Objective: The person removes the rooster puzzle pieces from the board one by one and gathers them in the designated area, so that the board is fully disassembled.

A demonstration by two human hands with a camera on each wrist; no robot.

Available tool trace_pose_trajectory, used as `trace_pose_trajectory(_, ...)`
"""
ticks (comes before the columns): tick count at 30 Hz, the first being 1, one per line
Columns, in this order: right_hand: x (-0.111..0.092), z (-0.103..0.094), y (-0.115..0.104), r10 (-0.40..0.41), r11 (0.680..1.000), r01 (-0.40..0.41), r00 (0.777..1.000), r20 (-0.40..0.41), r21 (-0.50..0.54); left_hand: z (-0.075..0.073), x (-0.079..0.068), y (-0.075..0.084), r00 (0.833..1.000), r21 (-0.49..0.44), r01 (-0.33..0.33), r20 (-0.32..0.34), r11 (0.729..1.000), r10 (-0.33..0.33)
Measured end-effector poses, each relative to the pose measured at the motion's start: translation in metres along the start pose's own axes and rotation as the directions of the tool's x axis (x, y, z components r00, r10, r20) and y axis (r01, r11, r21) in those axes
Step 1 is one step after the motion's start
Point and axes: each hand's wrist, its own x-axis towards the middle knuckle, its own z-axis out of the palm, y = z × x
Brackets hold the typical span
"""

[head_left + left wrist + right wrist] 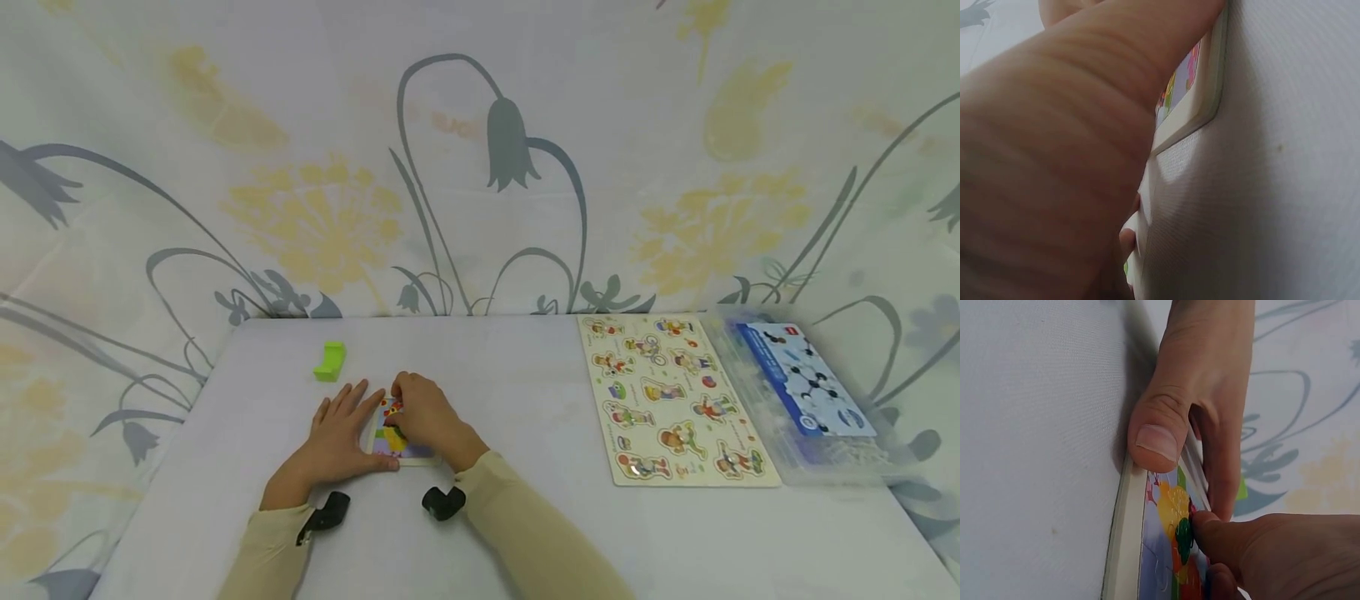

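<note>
A small picture puzzle with a pale frame lies on the table between both hands. My left hand is spread beside it, its thumb lying along the near edge of the frame and its fingers stretched at the left side. Bent over the puzzle's right part, my right hand pinches a colourful puzzle piece with thumb and curled fingers; much of the piece is covered. In the right wrist view the right thumb touches its edge. The left wrist view shows mostly the left hand and a frame corner.
A bright green block stands behind the left hand. Farther right lies a cream board with several figure pieces, next to a clear plastic box bearing a blue-and-white booklet. A flowered curtain hangs behind the white table.
</note>
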Motion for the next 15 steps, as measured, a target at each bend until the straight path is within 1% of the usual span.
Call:
trace_pose_trajectory(3, 0.0000, -0.0011, 0.0005, 0.010, 0.999, -0.010, 1.000, 0.009, 0.042, 0.0001, 0.0002, 0.0004, 1.000, -0.002, 0.000, 0.002, 1.000, 0.000)
trace_pose_trajectory(7, -0.0004, -0.0002, 0.0015, 0.010, 0.997, -0.011, 1.000, 0.011, 0.071, -0.0004, 0.0003, 0.0011, 1.000, -0.009, -0.002, -0.001, 1.000, 0.002)
trace_pose_trajectory(10, -0.0018, 0.0008, 0.0029, 0.018, 0.999, -0.017, 1.000, -0.004, 0.051, -0.0005, 0.0005, 0.0015, 1.000, -0.008, -0.004, -0.003, 1.000, 0.004)
trace_pose_trajectory(15, -0.0028, 0.0035, 0.0062, 0.033, 0.999, -0.033, 0.999, -0.025, -0.015, -0.0002, 0.0004, 0.0015, 1.000, 0.005, -0.002, -0.002, 1.000, 0.002)
